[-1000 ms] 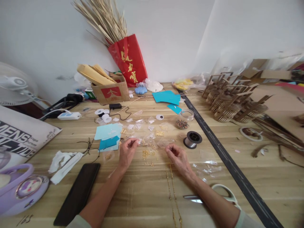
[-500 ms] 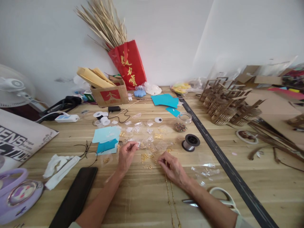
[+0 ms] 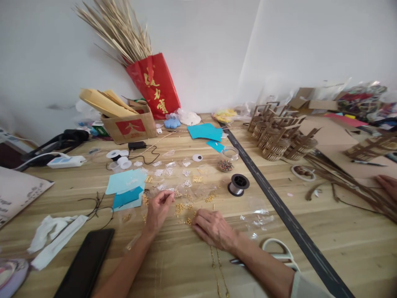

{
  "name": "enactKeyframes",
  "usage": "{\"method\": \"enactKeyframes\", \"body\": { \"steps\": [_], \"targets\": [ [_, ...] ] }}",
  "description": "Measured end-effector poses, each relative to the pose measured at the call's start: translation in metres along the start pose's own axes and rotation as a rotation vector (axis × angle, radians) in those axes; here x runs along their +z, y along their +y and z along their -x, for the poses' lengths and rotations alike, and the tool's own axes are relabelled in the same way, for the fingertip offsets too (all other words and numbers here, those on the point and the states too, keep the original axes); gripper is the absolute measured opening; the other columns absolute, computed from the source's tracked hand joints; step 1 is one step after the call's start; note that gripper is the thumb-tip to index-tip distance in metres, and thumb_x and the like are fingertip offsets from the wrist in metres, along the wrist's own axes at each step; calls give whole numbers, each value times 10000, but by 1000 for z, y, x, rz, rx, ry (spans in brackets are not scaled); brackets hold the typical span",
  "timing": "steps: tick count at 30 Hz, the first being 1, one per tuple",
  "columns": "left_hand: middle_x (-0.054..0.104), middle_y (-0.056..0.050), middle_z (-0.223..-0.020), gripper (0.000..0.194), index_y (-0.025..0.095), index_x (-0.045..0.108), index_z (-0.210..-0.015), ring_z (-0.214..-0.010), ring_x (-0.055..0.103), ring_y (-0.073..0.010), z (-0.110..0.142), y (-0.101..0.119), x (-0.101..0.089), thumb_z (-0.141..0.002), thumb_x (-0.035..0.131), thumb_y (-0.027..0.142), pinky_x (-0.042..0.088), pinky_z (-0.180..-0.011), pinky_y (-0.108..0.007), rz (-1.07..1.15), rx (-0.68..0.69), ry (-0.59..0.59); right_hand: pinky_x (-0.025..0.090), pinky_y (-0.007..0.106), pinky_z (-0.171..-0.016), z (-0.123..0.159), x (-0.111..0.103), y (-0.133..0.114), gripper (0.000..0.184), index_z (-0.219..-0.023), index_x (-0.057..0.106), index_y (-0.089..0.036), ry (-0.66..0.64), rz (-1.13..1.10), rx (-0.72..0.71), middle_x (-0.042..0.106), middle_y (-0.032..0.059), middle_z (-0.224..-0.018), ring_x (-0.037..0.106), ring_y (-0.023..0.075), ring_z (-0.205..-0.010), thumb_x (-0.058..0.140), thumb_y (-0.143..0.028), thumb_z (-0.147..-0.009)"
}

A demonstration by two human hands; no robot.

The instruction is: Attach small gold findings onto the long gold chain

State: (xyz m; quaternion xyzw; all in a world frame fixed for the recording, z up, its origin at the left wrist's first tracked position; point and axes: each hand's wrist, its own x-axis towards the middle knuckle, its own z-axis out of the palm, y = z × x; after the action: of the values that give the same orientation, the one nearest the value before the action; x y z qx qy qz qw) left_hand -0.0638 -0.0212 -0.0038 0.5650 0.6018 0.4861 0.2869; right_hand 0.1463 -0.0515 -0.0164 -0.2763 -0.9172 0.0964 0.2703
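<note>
My left hand is held over the middle of the table, its thumb and forefinger pinched together; anything between them is too small to make out. To its right, my right hand is low at the tabletop with fingers curled down and fingertips mostly hidden, beside small gold beads. Between and beyond the hands lies a larger scatter of gold beads. A thin gold bead chain runs from under my right hand toward the table's near edge. White-handled scissors lie partly under my right forearm.
A wire spool, a dish of mixed beads and clear bags lie to the right. Blue cards and a black phone are at left. Woven baskets stand farther right, where another person's hand shows.
The view has turned to the right, bringing another person's hand in at the right edge. My right hand has come down closer to the near gold beads, its fingers more curled. My left hand stays pinched.
</note>
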Motion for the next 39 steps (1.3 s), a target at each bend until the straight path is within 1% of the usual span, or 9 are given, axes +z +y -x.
{"method": "enactKeyframes", "body": {
  "steps": [4,8,13,17,20,23,26,29,39],
  "targets": [
    [666,-11,-621,190,166,650,-707,-616,613,-157,3,5,4,-745,581,339,495,-608,-244,-53,43,-65,396,263,-600,-1,-1,0,199,-824,543,-191,18,-14,-7,556,38,-741,518,157,-665,388,-208,-946],
    [704,-27,-708,166,174,662,-724,-659,636,-165,7,12,11,-769,559,297,501,-635,-256,-141,126,-224,396,250,-587,-1,-3,1,139,-832,538,-190,65,-114,62,566,41,-764,522,153,-676,424,-184,-912],
    [714,-44,-767,133,183,684,-763,-724,639,-183,11,19,25,-790,559,219,489,-693,-289,-294,229,-354,391,233,-560,-2,-3,8,121,-779,544,-181,231,-362,336,546,13,-698,496,126,-607,467,-188,-872],
    [688,-52,-748,126,186,687,-746,-765,611,-198,9,24,40,-789,572,162,468,-736,-320,-402,366,-401,380,226,-524,-3,-3,15,167,-770,569,-170,347,-531,597,568,14,-692,513,133,-619,497,-292,-859],
    [674,-57,-786,135,182,689,-771,-809,589,-201,5,29,51,-816,561,181,454,-758,-323,-460,428,-443,390,236,-546,-4,-6,19,241,-736,580,-157,411,-638,705,580,17,-687,520,140,-635,530,-373,-830],
    [639,-53,-744,183,175,677,-743,-777,561,-195,1,31,61,-849,535,217,439,-736,-310,-517,485,-502,376,230,-522,-5,-8,22,285,-699,577,-155,448,-725,751,545,-1,-634,479,124,-584,564,-424,-791],
    [615,-59,-735,219,164,653,-700,-799,535,-208,-1,29,68,-863,510,195,421,-734,-314,-556,557,-527,335,214,-459,-6,-10,24,333,-679,571,-155,457,-810,800,505,-17,-595,416,100,-515,589,-479,-756],
    [604,-61,-745,196,159,643,-702,-819,520,-217,-2,25,72,-854,519,170,412,-727,-320,-591,588,-546,316,203,-433,-5,-10,25,359,-689,568,-153,470,-880,842,495,-25,-588,381,83,-480,614,-508,-725],
    [610,-64,-762,166,154,648,-746,-829,509,-216,-2,22,77,-859,528,176,404,-735,-325,-641,651,-544,326,199,-421,-3,-13,28,369,-690,561,-156,500,-965,893,475,-40,-557,384,79,-467,655,-513,-691]
  ]
}}
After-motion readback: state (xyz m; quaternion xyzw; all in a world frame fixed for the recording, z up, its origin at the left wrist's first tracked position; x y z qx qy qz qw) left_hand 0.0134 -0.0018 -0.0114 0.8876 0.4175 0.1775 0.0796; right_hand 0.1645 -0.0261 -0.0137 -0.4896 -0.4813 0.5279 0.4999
